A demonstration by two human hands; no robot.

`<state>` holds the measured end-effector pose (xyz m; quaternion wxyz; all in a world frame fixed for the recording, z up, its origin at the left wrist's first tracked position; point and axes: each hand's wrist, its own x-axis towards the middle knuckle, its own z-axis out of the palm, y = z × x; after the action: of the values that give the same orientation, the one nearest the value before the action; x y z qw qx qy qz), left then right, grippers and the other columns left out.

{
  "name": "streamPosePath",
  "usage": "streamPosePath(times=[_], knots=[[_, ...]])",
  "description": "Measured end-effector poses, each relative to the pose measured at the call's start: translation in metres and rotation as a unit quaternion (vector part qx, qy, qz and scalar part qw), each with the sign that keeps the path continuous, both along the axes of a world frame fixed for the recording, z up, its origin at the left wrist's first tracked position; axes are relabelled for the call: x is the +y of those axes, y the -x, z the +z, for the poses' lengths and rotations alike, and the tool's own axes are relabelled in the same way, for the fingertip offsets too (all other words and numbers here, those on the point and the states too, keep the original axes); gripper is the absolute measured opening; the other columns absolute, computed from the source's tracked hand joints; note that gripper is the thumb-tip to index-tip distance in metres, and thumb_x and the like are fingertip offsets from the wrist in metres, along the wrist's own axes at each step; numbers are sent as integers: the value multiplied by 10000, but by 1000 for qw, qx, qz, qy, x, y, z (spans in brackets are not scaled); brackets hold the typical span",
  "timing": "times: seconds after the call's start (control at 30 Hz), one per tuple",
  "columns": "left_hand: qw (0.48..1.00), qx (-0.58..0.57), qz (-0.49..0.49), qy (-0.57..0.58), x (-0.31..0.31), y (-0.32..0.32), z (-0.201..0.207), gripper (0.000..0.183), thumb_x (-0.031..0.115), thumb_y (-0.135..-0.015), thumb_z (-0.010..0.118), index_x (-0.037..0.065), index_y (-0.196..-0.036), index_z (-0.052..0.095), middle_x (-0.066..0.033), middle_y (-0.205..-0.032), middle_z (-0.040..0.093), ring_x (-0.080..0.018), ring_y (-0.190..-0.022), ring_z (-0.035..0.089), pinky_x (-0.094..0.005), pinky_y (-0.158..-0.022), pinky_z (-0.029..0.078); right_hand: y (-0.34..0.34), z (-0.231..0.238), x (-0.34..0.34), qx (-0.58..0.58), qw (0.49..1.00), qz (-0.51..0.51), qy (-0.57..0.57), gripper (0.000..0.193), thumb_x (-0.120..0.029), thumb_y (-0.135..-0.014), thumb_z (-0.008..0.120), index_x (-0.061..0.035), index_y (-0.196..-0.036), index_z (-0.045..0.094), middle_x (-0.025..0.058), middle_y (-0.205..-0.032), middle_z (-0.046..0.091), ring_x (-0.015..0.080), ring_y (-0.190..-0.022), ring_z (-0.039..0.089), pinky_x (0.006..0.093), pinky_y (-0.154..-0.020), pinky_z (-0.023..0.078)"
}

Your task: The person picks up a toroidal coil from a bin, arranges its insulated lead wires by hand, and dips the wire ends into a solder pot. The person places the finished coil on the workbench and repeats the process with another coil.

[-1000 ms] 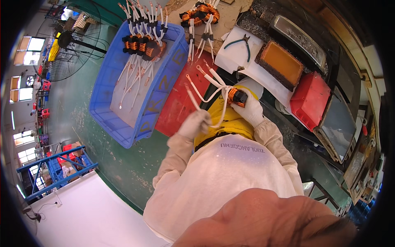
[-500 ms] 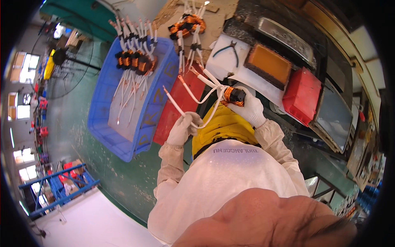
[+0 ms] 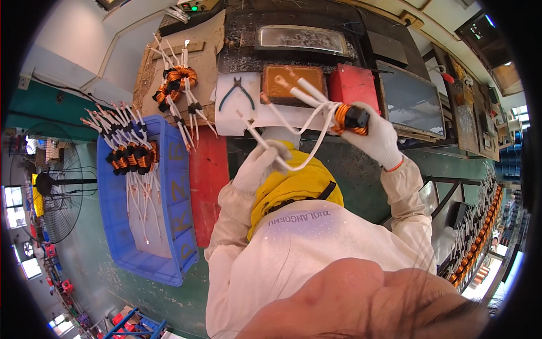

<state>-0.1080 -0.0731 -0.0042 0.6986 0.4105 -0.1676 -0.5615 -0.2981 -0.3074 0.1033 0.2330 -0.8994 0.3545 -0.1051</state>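
My right hand (image 3: 377,138), in a white knit glove, grips a copper-wound ring coil (image 3: 342,118) with a black part on its side. Long white-sleeved leads run leftward from the coil, some with bare copper ends. One sleeved lead (image 3: 299,165) loops down to my left hand (image 3: 258,168), also gloved, whose fingers are closed around it near its end. The tip of that lead points up and left, beside green-handled cutting pliers (image 3: 237,93) on a white sheet (image 3: 224,121). Behind the raised leads lies a brown-orange block in a dark frame (image 3: 270,79).
Left of me stands a blue crate (image 3: 186,226) with several finished-looking coils (image 3: 134,157) over it. More coils (image 3: 179,79) lie on the brown bench board (image 3: 148,107). A red box (image 3: 353,85), a metal-rimmed tray (image 3: 302,38) and a grey panel (image 3: 409,101) line the bench.
The view has swung toward the bench. My right hand has carried the coil rightward and away from my left hand, both still holding on; the leads now reach over the bench front.
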Motion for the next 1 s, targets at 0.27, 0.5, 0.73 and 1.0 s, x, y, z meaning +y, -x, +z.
streamPosePath(times=[0.27,0.5,0.73,1.0], knots=[[998,46,-31,6,-96,10,-24,338,299,-1014,525,-18,-1117,582,-118,-1035,644,-170,-858,639,-297,-770,561,4,-13,-72,39,998,-31,38,613,-360,-722,791,-147,-1243,547,164,-982,699,372,-917,679,410,-775,542],[997,63,-18,30,-122,14,-28,454,355,-1014,507,-8,-1284,533,-148,-1186,606,-123,-745,606,-283,-650,539,-15,-16,-99,100,991,27,80,629,-366,-719,789,-173,-1260,534,170,-1020,692,386,-934,669,436,-803,542],[994,84,31,63,-134,19,-30,550,398,-1004,510,37,-1413,444,-151,-1162,615,-115,-692,574,-298,-561,490,-24,-12,-116,154,986,37,50,690,-426,-726,773,-143,-1299,513,172,-1065,685,376,-957,668,421,-832,542],[998,20,62,3,-138,18,-18,585,384,-1002,531,22,-1446,416,-56,-1109,592,-90,-677,560,-250,-574,487,-29,-12,-126,167,984,38,52,686,-424,-702,791,-128,-1265,533,181,-1014,693,386,-942,667,418,-806,537]])
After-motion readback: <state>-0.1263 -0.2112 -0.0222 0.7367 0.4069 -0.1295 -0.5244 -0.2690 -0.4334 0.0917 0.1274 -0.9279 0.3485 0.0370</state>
